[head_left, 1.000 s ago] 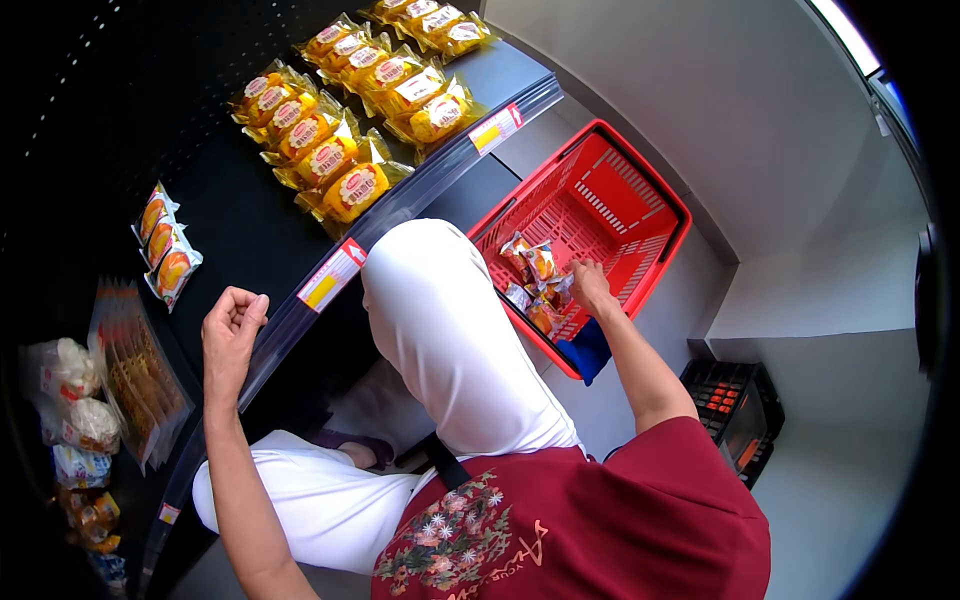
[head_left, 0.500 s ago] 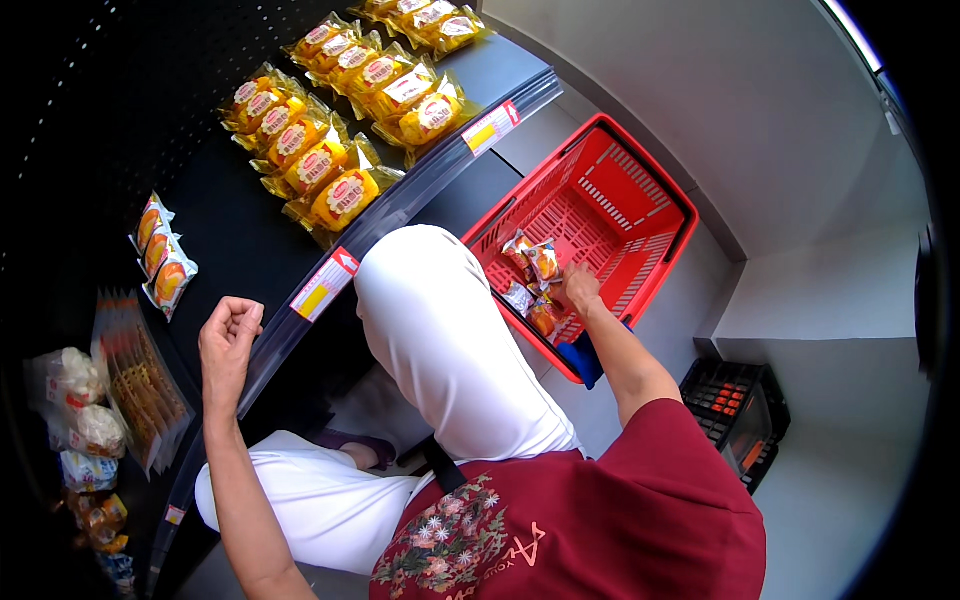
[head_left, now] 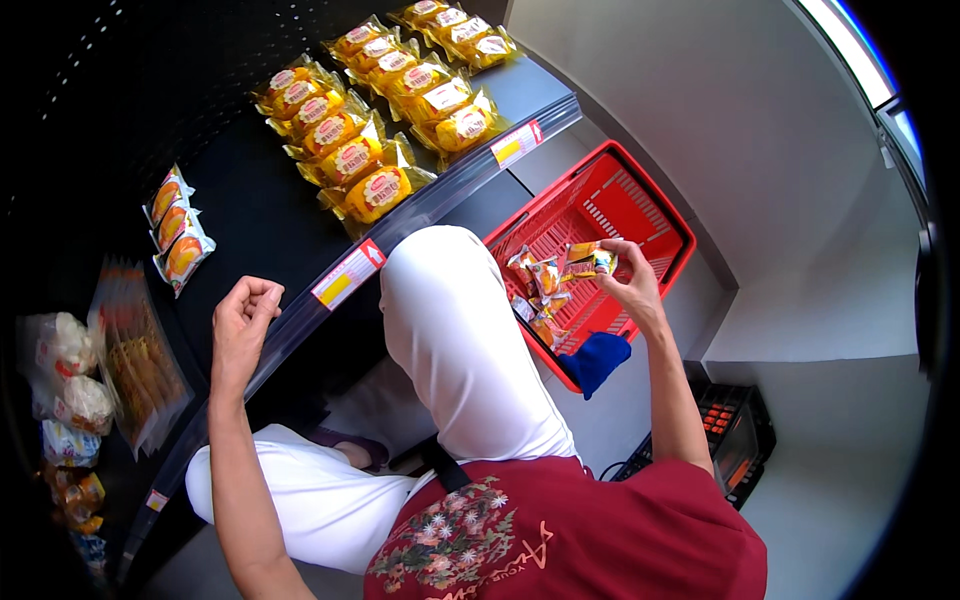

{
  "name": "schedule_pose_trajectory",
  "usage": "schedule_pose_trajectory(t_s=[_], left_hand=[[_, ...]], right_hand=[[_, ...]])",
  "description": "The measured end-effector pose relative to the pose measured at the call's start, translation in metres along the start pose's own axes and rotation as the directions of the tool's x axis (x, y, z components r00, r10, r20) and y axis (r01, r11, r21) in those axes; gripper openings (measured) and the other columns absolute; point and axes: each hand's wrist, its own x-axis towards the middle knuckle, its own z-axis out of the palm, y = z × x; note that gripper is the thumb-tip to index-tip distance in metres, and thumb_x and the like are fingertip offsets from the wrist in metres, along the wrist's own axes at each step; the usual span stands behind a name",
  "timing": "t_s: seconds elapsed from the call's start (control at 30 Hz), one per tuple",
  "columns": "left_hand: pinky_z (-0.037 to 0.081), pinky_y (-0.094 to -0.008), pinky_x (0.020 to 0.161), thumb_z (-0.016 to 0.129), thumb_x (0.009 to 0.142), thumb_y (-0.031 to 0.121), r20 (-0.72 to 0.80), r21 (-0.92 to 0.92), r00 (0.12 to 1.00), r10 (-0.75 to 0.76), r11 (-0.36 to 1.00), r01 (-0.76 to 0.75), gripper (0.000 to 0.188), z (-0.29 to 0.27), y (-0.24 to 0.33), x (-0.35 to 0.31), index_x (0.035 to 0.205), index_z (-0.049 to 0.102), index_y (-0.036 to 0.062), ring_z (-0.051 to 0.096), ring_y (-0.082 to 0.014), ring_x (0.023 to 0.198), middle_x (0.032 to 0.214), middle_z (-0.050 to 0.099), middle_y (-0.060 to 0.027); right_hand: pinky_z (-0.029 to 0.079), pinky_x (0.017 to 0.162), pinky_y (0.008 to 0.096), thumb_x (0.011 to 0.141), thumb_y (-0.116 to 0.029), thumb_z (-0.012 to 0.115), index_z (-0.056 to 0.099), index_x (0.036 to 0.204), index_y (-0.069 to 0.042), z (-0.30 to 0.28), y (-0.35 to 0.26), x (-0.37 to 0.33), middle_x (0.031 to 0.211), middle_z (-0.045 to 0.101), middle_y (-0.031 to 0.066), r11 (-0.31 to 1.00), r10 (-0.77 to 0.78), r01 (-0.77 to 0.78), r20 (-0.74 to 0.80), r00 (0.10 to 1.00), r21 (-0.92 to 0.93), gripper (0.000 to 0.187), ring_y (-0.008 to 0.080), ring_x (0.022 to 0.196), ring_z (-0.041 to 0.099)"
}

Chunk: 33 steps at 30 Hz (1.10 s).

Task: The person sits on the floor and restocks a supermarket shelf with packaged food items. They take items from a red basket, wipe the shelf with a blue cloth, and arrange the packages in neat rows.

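Observation:
My right hand [head_left: 634,288] pinches a small yellow, orange and white wrapped snack packet [head_left: 583,262] over the inside of a red shopping basket [head_left: 668,222]. Below the packet, several similar wrapped snacks [head_left: 547,277] lie in a loose heap at the basket's near left side. My left hand [head_left: 240,335] is by the shelf's front edge, its fingers curled in with nothing visible in them. Beyond it, a short row of white packets with orange pictures [head_left: 179,238] stands on the dark shelf [head_left: 235,215].
Rows of yellow wrapped breads [head_left: 352,158] fill the shelf's far part. Flat clear packs [head_left: 140,365] and bagged white buns [head_left: 75,375] sit at the left. A blue cloth [head_left: 597,362] hangs at the basket's near corner. A black crate [head_left: 735,425] stands by the wall.
My right hand has risen from the heap in the basket, bringing up a snack packet. My left hand stays curled by the shelf edge. The view has shifted slightly.

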Motion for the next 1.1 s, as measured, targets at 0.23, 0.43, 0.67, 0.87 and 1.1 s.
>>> schedule_pose_trajectory(t_s=[0.23, 0.43, 0.67, 0.87, 1.1], left_hand=[[0.047, -0.0205, 0.065, 0.063, 0.102, 0.016, -0.121, -0.108, 0.981, 0.153, 0.980, -0.166, 0.014, -0.003, 0.011, -0.010, 0.103, 0.069, 0.0031, 0.059, -0.0047, 0.074, 0.084, 0.064, 0.0018], [0.054, -0.0237, 0.072, 0.065, 0.101, 0.034, 0.249, -0.550, 0.948, 0.196, 0.835, -0.028, 0.038, -0.001, 0.022, -0.040, 0.122, 0.062, 0.0025, 0.068, -0.0105, 0.086, 0.098, 0.071, -0.0078], [0.062, -0.0321, 0.085, 0.067, 0.098, 0.043, 0.234, -0.857, 0.950, 0.205, 0.506, 0.102, 0.062, 0.014, 0.013, -0.059, 0.140, 0.048, 0.0015, 0.067, -0.0193, 0.110, 0.125, 0.061, -0.0101], [0.063, -0.0333, 0.075, 0.073, 0.094, 0.032, 0.036, -0.868, 0.998, -0.042, 0.494, 0.052, 0.053, -0.011, -0.012, -0.063, 0.134, 0.052, 0.0040, 0.068, -0.0177, 0.105, 0.120, 0.066, -0.0084], [0.056, -0.0349, 0.085, 0.071, 0.085, 0.023, -0.019, -0.474, 0.999, 0.032, 0.880, -0.037, 0.053, -0.025, -0.020, -0.066, 0.130, 0.056, -0.0008, 0.067, -0.0202, 0.099, 0.110, 0.069, -0.0113]], right_hand=[[0.045, 0.112, 0.0387, 0.081, -0.002, 0.076, 0.051, 0.134, 0.003, 0.037, -0.132, -0.026, 0.133, 0.054, 0.0134, 0.837, -0.341, 0.307, -0.006, 0.940, 0.453, 0.058, 0.0221, 0.126, 0.055], [0.045, 0.110, 0.0386, 0.078, -0.008, 0.087, 0.048, 0.139, 0.003, 0.121, -0.208, -0.035, 0.136, 0.054, 0.0139, 0.762, -0.489, 0.318, 0.179, 0.854, 0.564, 0.073, 0.0226, 0.130, 0.053], [0.050, 0.103, 0.0371, 0.074, -0.009, 0.090, 0.051, 0.140, -0.006, 0.238, -0.224, -0.062, 0.142, 0.045, 0.0133, 0.761, -0.628, 0.505, 0.267, 0.732, 0.406, 0.077, 0.0258, 0.132, 0.051], [0.045, 0.104, 0.0436, 0.079, -0.017, 0.086, 0.065, 0.108, -0.002, 0.259, -0.232, -0.060, 0.137, 0.055, 0.0204, 0.652, -0.737, 0.745, 0.344, 0.582, 0.137, 0.040, 0.0343, 0.126, 0.054], [0.052, 0.091, 0.0320, 0.099, -0.025, 0.069, 0.062, 0.126, 0.000, 0.279, -0.277, -0.017, 0.125, 0.065, 0.0145, 0.818, -0.575, 0.482, 0.471, 0.669, 0.314, 0.038, 0.0197, 0.109, 0.064]])
